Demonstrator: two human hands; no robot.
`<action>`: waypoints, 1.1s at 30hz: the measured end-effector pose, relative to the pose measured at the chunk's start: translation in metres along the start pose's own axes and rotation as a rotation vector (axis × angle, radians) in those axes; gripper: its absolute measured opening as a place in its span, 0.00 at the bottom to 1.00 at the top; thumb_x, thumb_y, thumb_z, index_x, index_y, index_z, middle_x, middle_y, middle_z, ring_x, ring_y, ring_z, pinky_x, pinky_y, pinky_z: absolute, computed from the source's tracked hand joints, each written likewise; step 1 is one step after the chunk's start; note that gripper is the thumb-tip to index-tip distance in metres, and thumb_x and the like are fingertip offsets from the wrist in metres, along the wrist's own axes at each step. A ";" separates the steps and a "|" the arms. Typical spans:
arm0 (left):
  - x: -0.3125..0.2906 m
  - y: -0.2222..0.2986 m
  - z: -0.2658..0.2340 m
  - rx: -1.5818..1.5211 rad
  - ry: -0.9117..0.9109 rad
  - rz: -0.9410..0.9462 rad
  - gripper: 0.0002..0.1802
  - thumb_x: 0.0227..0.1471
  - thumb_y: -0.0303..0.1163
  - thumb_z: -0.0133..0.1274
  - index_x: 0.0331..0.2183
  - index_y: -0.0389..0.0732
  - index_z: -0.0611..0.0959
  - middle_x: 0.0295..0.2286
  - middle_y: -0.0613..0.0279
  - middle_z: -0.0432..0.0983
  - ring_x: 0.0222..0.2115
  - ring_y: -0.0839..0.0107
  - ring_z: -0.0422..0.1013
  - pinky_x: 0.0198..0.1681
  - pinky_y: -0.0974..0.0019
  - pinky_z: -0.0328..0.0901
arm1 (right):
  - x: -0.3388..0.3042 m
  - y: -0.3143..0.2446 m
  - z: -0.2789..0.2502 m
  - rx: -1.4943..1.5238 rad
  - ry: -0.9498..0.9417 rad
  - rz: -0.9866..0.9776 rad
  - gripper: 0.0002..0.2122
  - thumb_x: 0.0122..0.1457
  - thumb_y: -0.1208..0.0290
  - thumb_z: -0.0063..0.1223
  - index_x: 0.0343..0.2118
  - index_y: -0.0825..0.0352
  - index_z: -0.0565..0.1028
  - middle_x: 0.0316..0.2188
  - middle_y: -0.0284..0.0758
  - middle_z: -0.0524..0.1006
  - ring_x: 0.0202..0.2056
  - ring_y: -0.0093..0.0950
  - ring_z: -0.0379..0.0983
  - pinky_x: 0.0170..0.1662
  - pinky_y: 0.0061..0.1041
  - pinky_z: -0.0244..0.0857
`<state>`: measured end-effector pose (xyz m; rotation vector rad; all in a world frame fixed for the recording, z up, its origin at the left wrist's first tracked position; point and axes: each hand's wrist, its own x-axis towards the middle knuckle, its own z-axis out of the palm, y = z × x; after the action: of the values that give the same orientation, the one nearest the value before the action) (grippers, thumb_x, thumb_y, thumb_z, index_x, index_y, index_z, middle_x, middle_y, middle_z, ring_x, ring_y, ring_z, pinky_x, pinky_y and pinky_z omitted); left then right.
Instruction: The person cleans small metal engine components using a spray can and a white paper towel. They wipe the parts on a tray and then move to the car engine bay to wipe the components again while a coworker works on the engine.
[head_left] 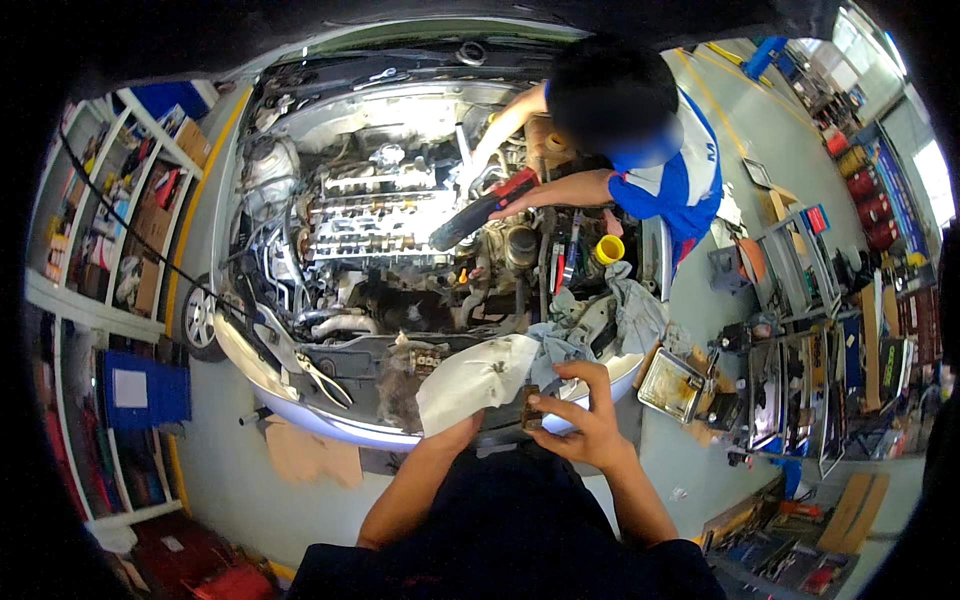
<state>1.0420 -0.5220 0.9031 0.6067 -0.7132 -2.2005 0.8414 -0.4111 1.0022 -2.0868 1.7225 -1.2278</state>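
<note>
A stained sheet of white paper or cloth (470, 388) is held up by my left hand (455, 434), whose fingers are mostly hidden behind it. Between the thumb and fingers of my right hand (592, 425) is a small, oily brown metal part (532, 408), just right of the sheet. Both hands are above the car's front edge. Beyond them lies an opened engine (385, 225) with shiny shafts exposed. Several small metal parts (425, 360) rest on the front panel, left of the sheet's upper edge.
A co-worker (665, 170) leans in from the right, holding a red and black work light (485, 210) over the engine. Pliers (325, 380) lie at the front left. Grey rags (635, 310), a yellow cup (608, 249) and a metal tray (671, 385) are on the right.
</note>
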 end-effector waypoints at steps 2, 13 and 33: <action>-0.001 0.001 0.002 0.216 0.009 0.019 0.24 0.70 0.36 0.55 0.62 0.38 0.76 0.58 0.54 0.77 0.57 0.63 0.75 0.62 0.58 0.70 | 0.012 0.001 -0.005 -0.043 -0.078 -0.069 0.29 0.43 0.70 0.80 0.53 0.48 0.86 0.60 0.42 0.71 0.59 0.44 0.69 0.60 0.43 0.68; 0.001 0.021 0.046 0.788 -0.094 0.108 0.22 0.60 0.39 0.62 0.52 0.39 0.84 0.45 0.55 0.84 0.44 0.59 0.81 0.48 0.56 0.76 | 0.045 0.032 -0.042 -0.016 -0.181 -0.324 0.20 0.53 0.71 0.71 0.51 0.48 0.86 0.54 0.36 0.78 0.55 0.41 0.76 0.58 0.41 0.74; 0.017 -0.014 0.032 0.504 0.151 0.306 0.15 0.68 0.32 0.57 0.54 0.41 0.81 0.47 0.61 0.81 0.48 0.67 0.78 0.53 0.60 0.73 | 0.036 0.060 -0.040 0.314 -0.059 -0.208 0.26 0.46 0.65 0.81 0.51 0.61 0.84 0.54 0.40 0.78 0.56 0.42 0.74 0.60 0.46 0.67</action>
<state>1.0055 -0.5175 0.9141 0.8388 -1.2054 -1.6774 0.7697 -0.4474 1.0091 -2.1217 1.2188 -1.3733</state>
